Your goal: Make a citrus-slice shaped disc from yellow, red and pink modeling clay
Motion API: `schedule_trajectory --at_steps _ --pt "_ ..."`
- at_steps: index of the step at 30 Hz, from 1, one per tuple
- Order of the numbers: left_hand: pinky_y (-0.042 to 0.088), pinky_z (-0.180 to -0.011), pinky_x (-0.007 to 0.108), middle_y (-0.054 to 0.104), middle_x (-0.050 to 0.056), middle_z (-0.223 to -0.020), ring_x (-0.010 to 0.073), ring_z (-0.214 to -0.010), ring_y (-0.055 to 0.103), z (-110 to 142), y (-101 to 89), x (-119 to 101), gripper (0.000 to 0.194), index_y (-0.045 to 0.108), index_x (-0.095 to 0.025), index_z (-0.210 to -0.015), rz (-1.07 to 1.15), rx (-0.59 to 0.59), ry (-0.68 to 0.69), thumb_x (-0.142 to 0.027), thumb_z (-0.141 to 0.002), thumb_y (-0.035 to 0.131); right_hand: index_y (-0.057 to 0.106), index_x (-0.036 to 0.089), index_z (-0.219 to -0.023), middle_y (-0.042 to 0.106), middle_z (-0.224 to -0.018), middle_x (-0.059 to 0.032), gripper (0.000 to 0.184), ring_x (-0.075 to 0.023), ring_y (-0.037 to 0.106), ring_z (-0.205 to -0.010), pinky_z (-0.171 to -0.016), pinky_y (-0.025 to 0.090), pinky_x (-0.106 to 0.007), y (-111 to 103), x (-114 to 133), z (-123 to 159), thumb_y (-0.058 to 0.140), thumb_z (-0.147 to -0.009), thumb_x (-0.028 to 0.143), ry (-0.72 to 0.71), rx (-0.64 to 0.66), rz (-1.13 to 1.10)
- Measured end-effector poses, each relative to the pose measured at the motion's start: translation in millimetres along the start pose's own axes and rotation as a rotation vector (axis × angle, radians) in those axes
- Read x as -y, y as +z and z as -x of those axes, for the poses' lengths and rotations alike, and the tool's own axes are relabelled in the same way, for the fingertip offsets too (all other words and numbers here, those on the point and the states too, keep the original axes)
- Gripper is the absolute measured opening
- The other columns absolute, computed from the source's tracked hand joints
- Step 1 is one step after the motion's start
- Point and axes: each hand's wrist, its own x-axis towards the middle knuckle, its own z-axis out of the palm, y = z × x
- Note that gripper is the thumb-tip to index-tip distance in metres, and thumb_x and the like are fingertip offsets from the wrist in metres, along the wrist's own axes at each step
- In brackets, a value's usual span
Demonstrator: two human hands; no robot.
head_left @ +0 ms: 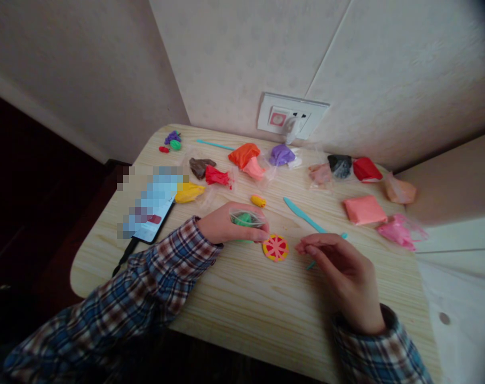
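Observation:
My left hand [238, 226] is closed around a small clear zip bag of green clay [242, 218], its mouth facing up. Just right of its fingertips a round clay fruit slice [275, 248] lies flat on the table, with a yellow rim, red wedges and pink spokes. On the other side of the slice, my right hand [342, 272] is raised with thumb and fingertips pinched together; whatever is between them, if anything, I cannot make out. Beneath that hand a blue modelling tool [311, 264] is partly hidden. A blue plastic knife [304, 214] lies beyond it.
Bags of coloured clay, such as orange [244, 156], purple [281, 154] and yellow [189, 192], line the back. A phone [156, 205] lies at left. Small clay fruits [173, 140] sit in the far left corner. A yellow clay piece [258, 201] lies mid-table. Behind is a wall socket [292, 116].

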Motion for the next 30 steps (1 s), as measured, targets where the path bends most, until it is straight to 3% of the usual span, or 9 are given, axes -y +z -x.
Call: schedule_trajectory --at_steps 6,13,30 --pt "0.040 -0.063 0.019 0.058 -0.004 -0.063 0.0067 -0.061 0.051 0.1 -0.2 0.9 0.011 0.061 -0.012 -0.067 0.000 0.003 -0.005 -0.020 -0.064 0.069 0.064 0.023 -0.091 0.066 -0.086 -0.0011 0.013 -0.0142 0.061 -0.082 -0.072 0.050 -0.028 -0.2 -2.1 -0.2 0.053 -0.085 0.019 -0.099 0.070 0.190" --pt "0.040 -0.061 0.019 0.058 -0.004 -0.062 0.0064 -0.060 0.051 -0.2 -0.5 1.2 0.010 0.061 -0.012 -0.067 0.012 0.003 0.002 -0.018 -0.064 0.068 0.062 0.023 -0.106 0.058 -0.088 -0.0050 0.032 -0.0177 0.051 -0.085 -0.071 0.044 -0.033 -3.0 -5.7 1.1 0.047 -0.084 0.006 -0.451 0.143 0.567" --pt "0.039 -0.062 0.020 0.056 -0.005 -0.061 0.0065 -0.060 0.049 0.5 0.8 -2.2 0.011 0.060 -0.012 -0.067 -0.007 -0.006 -0.016 -0.020 -0.065 0.068 0.056 0.025 -0.119 0.059 -0.090 -0.0063 0.036 -0.0195 0.050 -0.084 -0.070 0.044 -0.035 0.1 -7.7 0.3 0.047 -0.087 0.011 -0.508 0.235 0.648"
